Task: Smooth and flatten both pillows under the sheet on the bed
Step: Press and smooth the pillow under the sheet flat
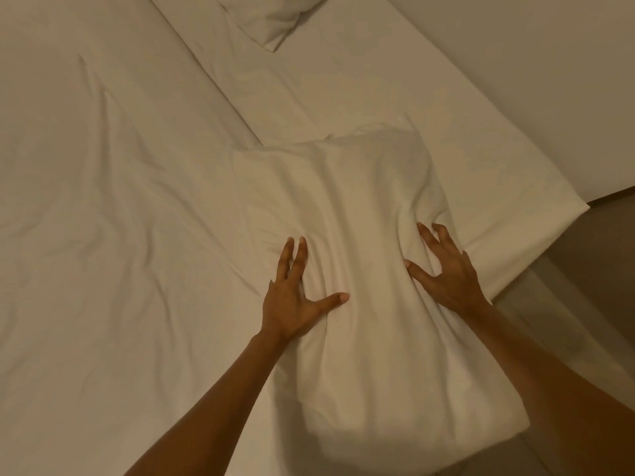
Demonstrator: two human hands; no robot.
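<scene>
A white pillow (360, 207) lies on the bed in front of me, wrinkled down its middle. My left hand (295, 297) presses flat on its left side with fingers spread and thumb out. My right hand (446, 269) presses into its right edge, fingers apart and sunk into the fabric. A second white pillow (268, 18) lies at the top of the view, partly cut off. The white top sheet (103, 201) covers the bed to the left, creased, its straight edge running diagonally toward the near pillow.
The fitted sheet on the mattress (378, 80) is bare between the two pillows. A pale wall (549, 63) runs along the right of the bed. The mattress corner (577, 207) ends at the right, with floor (584, 286) beyond it.
</scene>
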